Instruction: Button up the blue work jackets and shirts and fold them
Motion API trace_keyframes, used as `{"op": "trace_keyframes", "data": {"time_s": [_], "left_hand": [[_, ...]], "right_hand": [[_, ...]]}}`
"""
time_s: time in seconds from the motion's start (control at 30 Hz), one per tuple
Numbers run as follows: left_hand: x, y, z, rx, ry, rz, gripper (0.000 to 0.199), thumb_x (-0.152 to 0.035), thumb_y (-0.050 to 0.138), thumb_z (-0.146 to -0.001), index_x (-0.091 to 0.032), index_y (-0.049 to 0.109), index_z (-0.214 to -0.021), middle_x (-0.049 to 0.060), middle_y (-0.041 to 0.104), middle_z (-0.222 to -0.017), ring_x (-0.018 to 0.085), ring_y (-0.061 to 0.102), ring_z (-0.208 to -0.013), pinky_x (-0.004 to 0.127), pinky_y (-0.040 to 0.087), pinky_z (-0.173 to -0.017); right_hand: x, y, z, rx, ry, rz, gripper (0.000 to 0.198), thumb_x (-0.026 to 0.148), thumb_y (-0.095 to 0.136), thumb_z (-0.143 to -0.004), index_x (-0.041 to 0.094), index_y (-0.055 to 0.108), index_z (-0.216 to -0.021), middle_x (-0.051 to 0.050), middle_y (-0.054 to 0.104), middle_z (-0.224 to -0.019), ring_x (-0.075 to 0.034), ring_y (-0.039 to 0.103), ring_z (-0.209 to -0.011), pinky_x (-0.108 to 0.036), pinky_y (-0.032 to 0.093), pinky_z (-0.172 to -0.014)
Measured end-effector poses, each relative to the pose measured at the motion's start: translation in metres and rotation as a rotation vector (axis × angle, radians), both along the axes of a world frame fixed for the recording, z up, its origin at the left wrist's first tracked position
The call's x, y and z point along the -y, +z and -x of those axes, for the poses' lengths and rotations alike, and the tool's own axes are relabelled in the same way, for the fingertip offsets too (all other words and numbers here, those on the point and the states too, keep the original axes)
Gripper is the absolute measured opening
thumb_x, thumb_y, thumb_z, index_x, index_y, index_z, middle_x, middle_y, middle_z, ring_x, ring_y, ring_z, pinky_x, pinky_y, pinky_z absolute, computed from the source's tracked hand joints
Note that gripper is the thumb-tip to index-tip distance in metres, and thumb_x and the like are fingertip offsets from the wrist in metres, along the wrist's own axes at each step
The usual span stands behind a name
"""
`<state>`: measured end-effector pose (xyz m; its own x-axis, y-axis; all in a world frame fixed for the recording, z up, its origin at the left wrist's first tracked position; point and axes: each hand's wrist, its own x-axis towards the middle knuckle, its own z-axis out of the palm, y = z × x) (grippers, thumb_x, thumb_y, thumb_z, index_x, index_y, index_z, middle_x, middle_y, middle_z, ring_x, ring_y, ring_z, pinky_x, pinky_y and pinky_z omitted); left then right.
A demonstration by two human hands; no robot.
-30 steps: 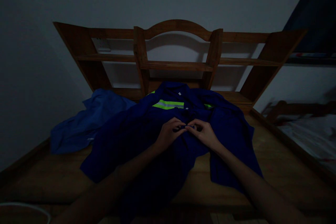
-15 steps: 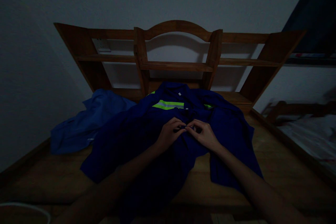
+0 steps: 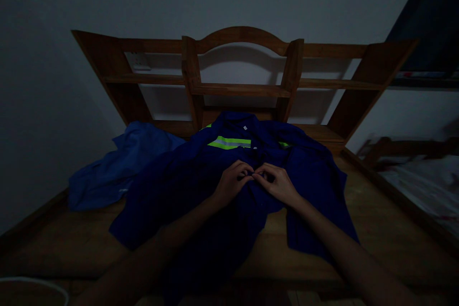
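Observation:
A dark blue work jacket (image 3: 186, 181) with yellow-green and silver reflective strips lies spread on the wooden table, collar towards the back. Over its front opening, my left hand (image 3: 233, 179) is closed in a pinch on the jacket's edge. My right hand (image 3: 278, 181) pinches the same spot from the other side, and the fingertips of both hands meet. Whatever small part sits between the fingertips is hidden and too dark to make out. A pale button (image 3: 255, 148) shows on the front just above the hands.
A lighter blue garment (image 3: 125, 167) lies crumpled at the left, against the jacket. Behind stands a wooden shelf unit (image 3: 242, 89) against the wall. The tabletop (image 3: 276, 248) shows bare wood at the front. A white cord (image 3: 36, 281) curves at the lower left.
Almost nothing differs. Both hands stay pinched together at the jacket front, with only a slight shift of the fingertips.

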<state>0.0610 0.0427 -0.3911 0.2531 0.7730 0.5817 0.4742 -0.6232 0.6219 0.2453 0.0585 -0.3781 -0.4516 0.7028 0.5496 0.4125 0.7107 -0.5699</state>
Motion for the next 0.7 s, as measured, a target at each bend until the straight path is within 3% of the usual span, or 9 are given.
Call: {"op": "trace_keyframes", "data": {"time_s": [0.4,0.7], "left_hand": [[0.0019,0.0015,-0.0023,0.032,0.035,-0.012,0.009,-0.020,0.062,-0.079,-0.021,0.060,-0.088,-0.001,0.058,-0.086,0.010,0.057,-0.077,0.022,0.050,-0.070],[0.0038,0.0031,-0.0029,0.026,0.053,-0.079,0.015,-0.018,0.062,-0.078,-0.022,0.063,-0.093,0.001,0.060,-0.094,0.011,0.058,-0.077,0.024,0.051,-0.072]], "right_hand": [[0.0020,0.0024,-0.0001,0.012,-0.001,-0.017,0.011,0.028,0.053,-0.086,0.020,0.062,-0.085,-0.001,0.060,-0.078,-0.013,0.055,-0.068,-0.025,0.040,-0.062],[0.0011,0.0014,-0.0008,0.009,0.007,-0.024,0.011,0.028,0.053,-0.087,0.020,0.061,-0.087,-0.001,0.060,-0.079,-0.013,0.054,-0.067,-0.024,0.040,-0.061]]}}
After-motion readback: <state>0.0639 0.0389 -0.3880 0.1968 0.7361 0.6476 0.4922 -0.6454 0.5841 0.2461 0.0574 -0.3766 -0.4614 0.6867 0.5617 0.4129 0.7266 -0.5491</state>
